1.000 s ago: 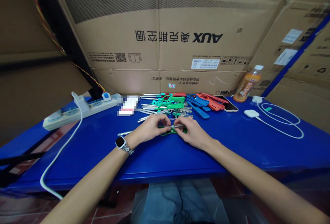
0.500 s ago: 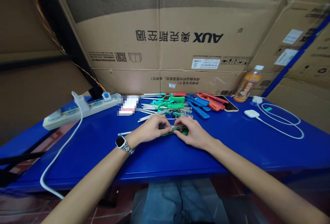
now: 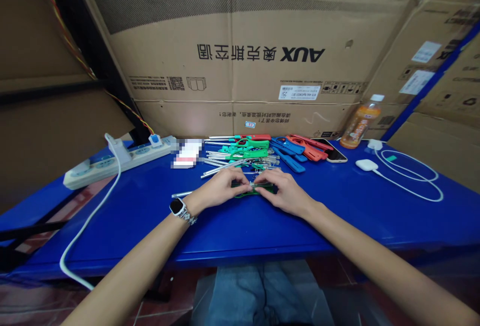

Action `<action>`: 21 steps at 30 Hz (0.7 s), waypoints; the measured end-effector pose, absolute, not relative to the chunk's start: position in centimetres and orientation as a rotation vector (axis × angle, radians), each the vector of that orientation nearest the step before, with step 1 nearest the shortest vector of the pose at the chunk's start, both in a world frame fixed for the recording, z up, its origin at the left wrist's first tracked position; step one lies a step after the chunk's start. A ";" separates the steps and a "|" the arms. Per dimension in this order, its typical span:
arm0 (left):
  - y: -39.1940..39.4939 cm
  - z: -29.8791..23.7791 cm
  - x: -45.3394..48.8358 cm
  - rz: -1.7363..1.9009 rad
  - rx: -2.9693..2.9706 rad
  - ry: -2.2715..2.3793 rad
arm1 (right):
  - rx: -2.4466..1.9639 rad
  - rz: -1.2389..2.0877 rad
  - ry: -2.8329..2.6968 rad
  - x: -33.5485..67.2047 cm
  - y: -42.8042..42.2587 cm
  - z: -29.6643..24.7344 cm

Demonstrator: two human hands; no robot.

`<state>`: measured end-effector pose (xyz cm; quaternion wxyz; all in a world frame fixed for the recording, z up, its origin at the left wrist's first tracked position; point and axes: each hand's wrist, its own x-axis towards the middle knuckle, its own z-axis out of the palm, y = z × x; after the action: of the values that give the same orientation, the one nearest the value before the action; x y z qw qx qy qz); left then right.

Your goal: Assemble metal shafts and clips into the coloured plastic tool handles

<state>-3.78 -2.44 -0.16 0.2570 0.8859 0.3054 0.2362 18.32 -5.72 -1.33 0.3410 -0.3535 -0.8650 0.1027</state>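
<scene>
On the blue table lies a green long-nosed lighter (image 3: 267, 189), with its metal tube (image 3: 181, 194) showing left of my left wrist. My left hand (image 3: 224, 186) is closed, thumb and fingertips pinching at the middle of the lighter. From the other side my right hand (image 3: 287, 193) pinches a small clear or metallic part at the lighter's handle; its exact kind is too small to make out. Just beyond my fingers is a pile of green lighters (image 3: 249, 154), metal tubes (image 3: 221, 169) and small loose parts. One red lighter (image 3: 255, 138) lies at the back.
Blue handle shells (image 3: 290, 158) and red ones (image 3: 309, 150) lie behind my right hand, beside a phone (image 3: 337, 154). An orange drink bottle (image 3: 360, 123) and a white charger cable (image 3: 412, 178) are at right. A power strip (image 3: 97, 168) is at left; cardboard (image 3: 240, 76) stands behind.
My right hand's fingers have shifted slightly, uncovering more of the green handle. My left hand stays at nearly the same spot, and the pile looks unchanged.
</scene>
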 end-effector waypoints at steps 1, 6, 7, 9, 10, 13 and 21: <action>-2.4 -0.1 -3.9 0.650 2.438 0.846 | -0.925 0.255 -2.258 18.4 -5.7 -1.3; -2.2 0.0 -4.7 0.632 2.564 0.993 | -1.028 0.172 -2.314 18.7 -5.4 -1.4; -2.2 0.1 -4.9 0.609 2.570 1.005 | -1.047 0.162 -2.320 18.7 -5.4 -1.5; -2.3 0.1 -5.1 0.562 2.572 1.000 | -1.073 0.152 -2.322 18.6 -5.3 -1.6; -2.3 0.1 -5.2 0.545 2.566 0.998 | -1.080 0.155 -2.319 18.6 -5.3 -1.6; -2.5 0.1 -5.1 0.531 2.539 0.999 | -1.090 0.173 -2.305 18.4 -5.2 -1.7; -2.5 -0.2 -4.9 0.546 2.518 0.980 | -1.108 0.226 -2.295 18.2 -5.3 -1.7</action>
<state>-4.91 -2.47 -0.20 0.1912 0.8966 0.3490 0.1943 18.20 -5.30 -1.71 0.2876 -0.4147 -0.8592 0.0845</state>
